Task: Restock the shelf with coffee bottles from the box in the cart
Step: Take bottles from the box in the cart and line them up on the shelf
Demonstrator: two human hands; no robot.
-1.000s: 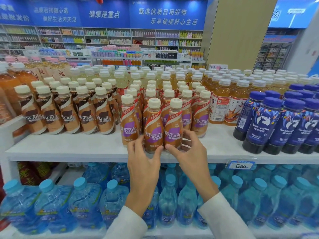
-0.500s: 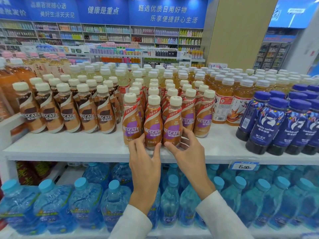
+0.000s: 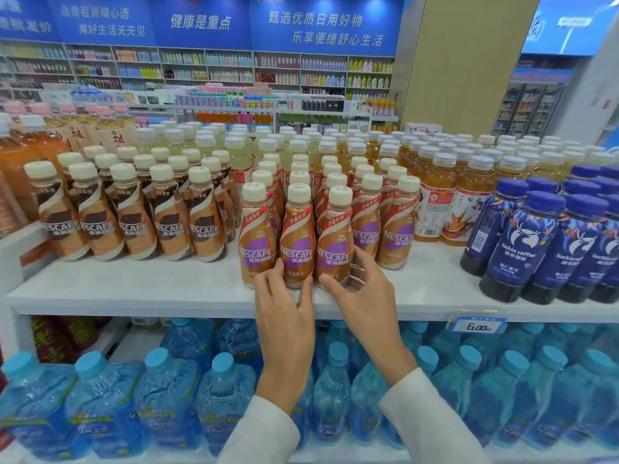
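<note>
White shelf (image 3: pixel 134 286) carries three purple-label coffee bottles (image 3: pixel 258 236) near its front edge — upright, side by side. The left hand (image 3: pixel 284 316) clamps its fingers round the middle bottle (image 3: pixel 297 239); the right hand (image 3: pixel 365 296) grips the right-hand bottle (image 3: pixel 335 242) likewise.

Nescafe bottles (image 3: pixel 296 236) sit mid-shelf (image 3: pixel 134 289), Luckin coffee bottles (image 3: pixel 522 249) to their right, water bottles (image 3: pixel 167 396) on the shelf below.

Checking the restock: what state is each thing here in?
Middle purple-label Nescafe plastic bottle, upright, capped, gripped by left hand.
Right purple-label Nescafe plastic bottle, upright, capped, gripped by right hand.
Brown-label Nescafe bottles, upright, capped.
Dark blue luckin coffee bottles, upright, capped.
</note>
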